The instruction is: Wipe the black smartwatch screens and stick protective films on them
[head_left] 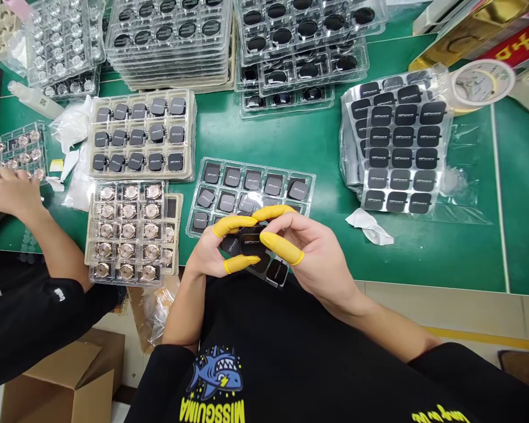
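Observation:
Between my hands, close to the table's front edge, is a black square watch face (250, 236) with pale lettering. My left hand (214, 249) is closed on it, finger and thumb in yellow finger cots at its top and bottom edges. My right hand (311, 249) pinches at its right side, also with yellow cots; the exact contact is partly hidden. Under the hands lies part of a sheet of black square stickers (277, 271). Just beyond, a clear tray (312, 194) holds several dark square watch faces, its near part covered by my hands.
Sticker sheets (403, 136) and a tape roll (482, 85) lie at right, with crumpled white paper (370, 228) nearby. Trays of square pieces (143, 176) and round watches (127, 220) stand left. Stacked trays (171, 64) line the back. A co-worker's hand (15, 191) is at far left.

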{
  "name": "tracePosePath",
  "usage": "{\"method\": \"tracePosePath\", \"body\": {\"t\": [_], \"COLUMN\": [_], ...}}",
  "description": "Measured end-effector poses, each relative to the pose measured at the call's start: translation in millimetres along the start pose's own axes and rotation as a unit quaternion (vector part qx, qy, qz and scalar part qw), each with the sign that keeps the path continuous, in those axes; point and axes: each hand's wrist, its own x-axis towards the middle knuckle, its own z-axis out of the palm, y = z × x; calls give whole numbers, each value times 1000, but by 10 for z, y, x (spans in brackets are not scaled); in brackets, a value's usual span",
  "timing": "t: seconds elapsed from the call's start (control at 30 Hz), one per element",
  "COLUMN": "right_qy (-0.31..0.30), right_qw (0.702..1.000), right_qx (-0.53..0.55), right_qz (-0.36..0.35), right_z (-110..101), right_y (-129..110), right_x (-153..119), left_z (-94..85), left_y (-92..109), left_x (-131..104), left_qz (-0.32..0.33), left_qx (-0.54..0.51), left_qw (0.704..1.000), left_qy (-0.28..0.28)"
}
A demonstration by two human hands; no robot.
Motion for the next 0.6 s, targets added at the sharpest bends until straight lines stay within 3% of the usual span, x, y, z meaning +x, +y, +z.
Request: {"method": "tracePosePath", "body": {"t": [0.4, 0.6], "right_qy": [6, -61], "right_qw": [998, 987], "right_qx": [-57, -143], "right_qz": [-27, 48], "right_z": [-2, -63], "right_y": [69, -1], "right_x": [9, 8], "left_z": [20, 38], "left_y": [20, -4], "left_x": [-7, -68], "left_qz": [-13, -40], "left_qx": [-14, -47], "left_qw": [1000, 998], "left_qy": [9, 14]}}
